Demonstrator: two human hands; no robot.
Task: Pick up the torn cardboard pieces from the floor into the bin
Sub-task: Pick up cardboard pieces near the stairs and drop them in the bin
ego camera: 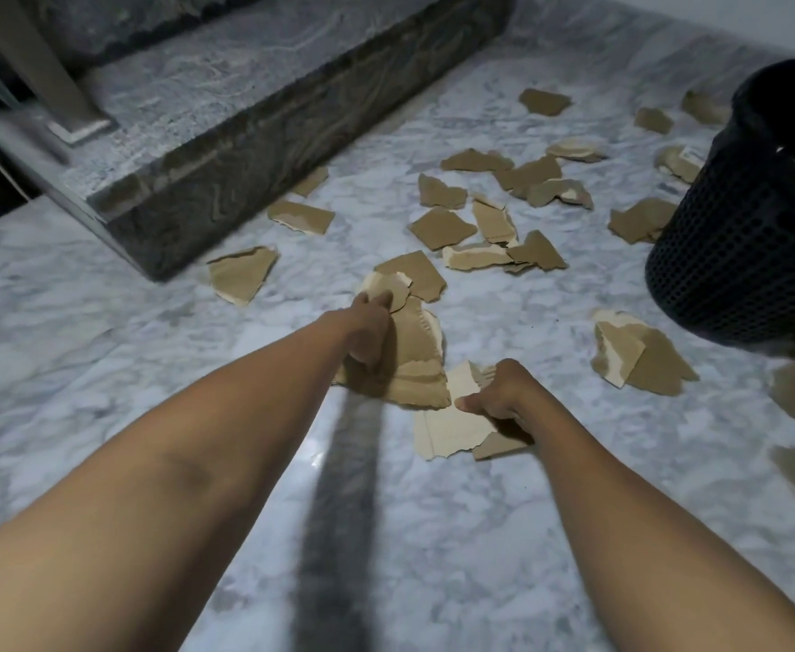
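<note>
My left hand [369, 334] gripped a bunch of torn brown cardboard pieces [417, 364] down at the marble floor [104, 369]; my right hand [504, 392] pinched a paler piece [447, 428] just beside it. More scraps [494, 218] lay scattered ahead, between the dark stone step [245, 181] and the black mesh bin [739, 237] — which stood off to my right.
</note>
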